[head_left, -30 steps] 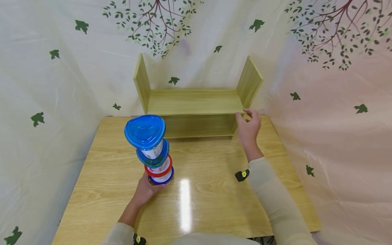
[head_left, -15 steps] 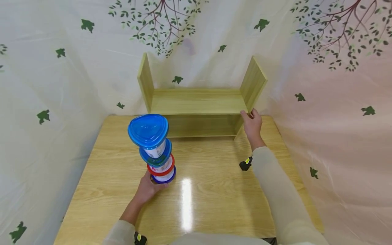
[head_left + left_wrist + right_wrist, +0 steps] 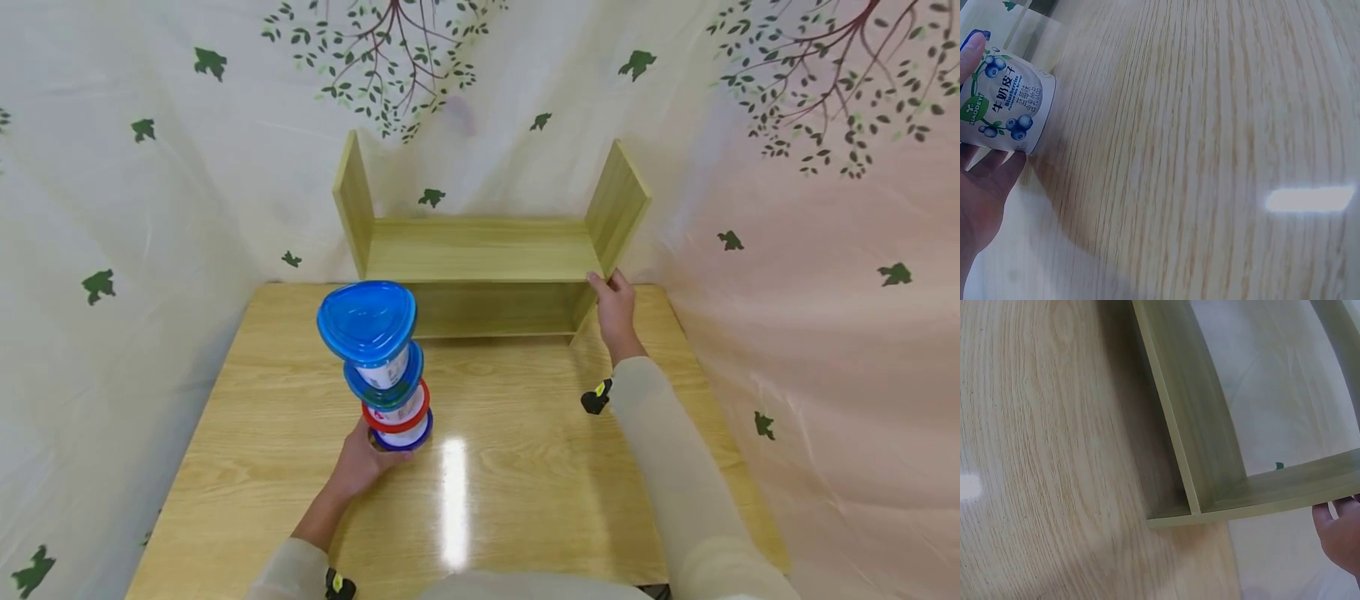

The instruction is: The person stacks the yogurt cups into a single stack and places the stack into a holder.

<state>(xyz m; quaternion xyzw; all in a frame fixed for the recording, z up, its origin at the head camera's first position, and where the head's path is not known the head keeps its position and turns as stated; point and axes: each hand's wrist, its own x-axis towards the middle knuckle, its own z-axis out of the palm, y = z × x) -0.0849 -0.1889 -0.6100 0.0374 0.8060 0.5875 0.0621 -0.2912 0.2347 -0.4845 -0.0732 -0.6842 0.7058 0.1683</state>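
My left hand (image 3: 358,465) grips the lowest cup of a stack of several plastic tubs. That lowest cup (image 3: 1007,100) is white with printed blueberries and has a dark blue rim (image 3: 405,447). Above it come a red-rimmed tub (image 3: 397,414), a blue-rimmed one (image 3: 408,375) and, on top, one with a rounded triangular blue lid (image 3: 367,321). Whether the stack touches the table cannot be told. My right hand (image 3: 617,312) holds the right side panel of a wooden desktop shelf (image 3: 480,250), thumb at the front, fingers on the outer face; in the right wrist view the thumb is hidden.
The shelf stands at the back of a wood-grain table (image 3: 510,467), with an upper board and a lower compartment (image 3: 495,310). Close behind and at both sides hangs a pale curtain (image 3: 825,350) printed with leaves and branches. Black wrist devices (image 3: 596,397) are worn on both arms.
My right hand has moved from just in front of the shelf's right end onto its side panel. My left hand stays on the tub stack; the head view has shifted slightly.
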